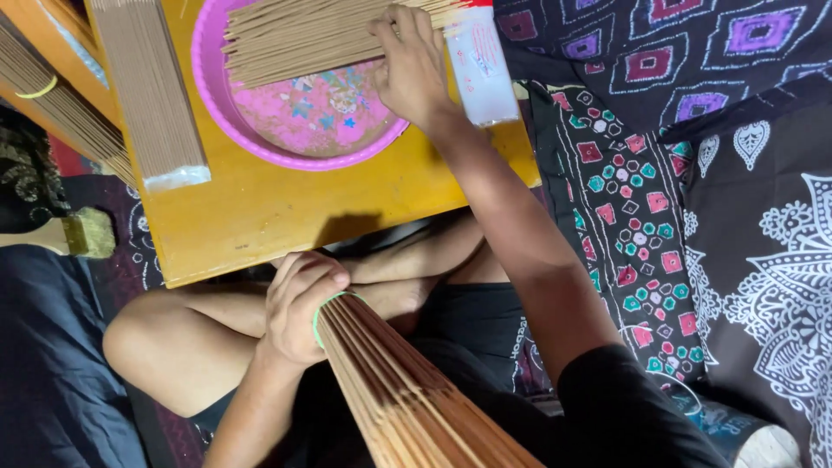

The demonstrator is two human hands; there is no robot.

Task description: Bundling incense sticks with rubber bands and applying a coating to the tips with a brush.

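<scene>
Low and orange, the table (286,208) sits before our crossed legs, with patterned cloth (685,173) spread on the floor to the right.

On the table stands a pink bowl (217,95), its inside dusted with brown powder and showing a flowery print. Across its upper part lies a layer of thin brown sticks (295,39), running side to side. Our right hand (412,65) rests on the right end of these sticks, palm down, fingers curled loosely and slightly spread over them; it presses on them rather than clamps them, and we cannot tell whether any stick is pinched between the fingertips. Just right of that hand lies a clear packet (481,65) with a red end, touching the bowl's rim.

Our left hand (299,303) is down at our lap, below the table edge, closed in a fist around one end of a thick bundle (407,399) of the same sticks. A green band (322,308) circles the bundle right where the fingers wrap it, and the bundle fans out toward the bottom of the view.

To the left of the bowl, a flat pack (152,87) of sticks lies on the table. Farther left, another bundle with a yellow band (39,87) leans past the table's edge.
</scene>
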